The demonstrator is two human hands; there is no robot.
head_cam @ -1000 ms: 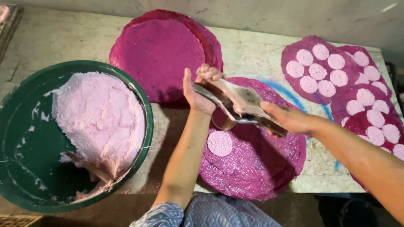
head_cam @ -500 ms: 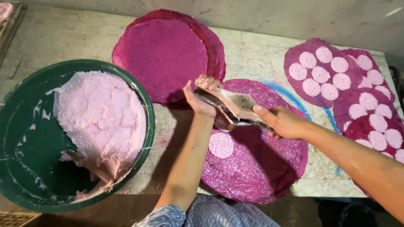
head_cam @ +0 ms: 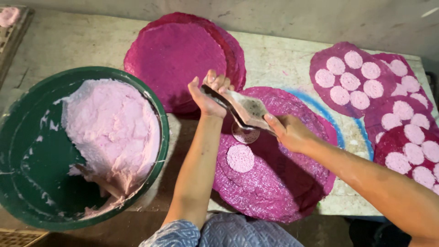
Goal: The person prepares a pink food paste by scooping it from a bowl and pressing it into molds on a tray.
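Right now, both hands are up over the middle mat.
Left hand: left hand [head_cam: 208, 93] raised over the table, fingers curled round the far end of a flat metal scraper [head_cam: 244, 110], thumb on the near edge.
Right hand: right hand [head_cam: 288, 132] gripping the near end of that same scraper, fingers closed tight around it.
Scraper: held tilted between the two hands, above the mat, smeared with pale paste along its flat face.
Round mould: a small round mould [head_cam: 245, 133] sits just under the scraper, resting on the middle mat; whether the scraper touches it I cannot tell.
Middle mat: a magenta round mat [head_cam: 274, 183] lies on the table under the hands, its near edge hanging past the table edge.
Pink disc: one pale pink disc [head_cam: 240, 158] lies on that mat, just beside the mould and nearer the person.
Green tub: a big green tub [head_cam: 27, 178] on the left, well apart from the hands, holds a heap of pink dough [head_cam: 112, 126].
Far stack: a stack of bare magenta mats [head_cam: 178, 57] sits beyond the left hand.
Right side: filled mats [head_cam: 354, 75] carry rows of pink discs.
Surface: a worn pale table [head_cam: 274, 57] with a blue streak.
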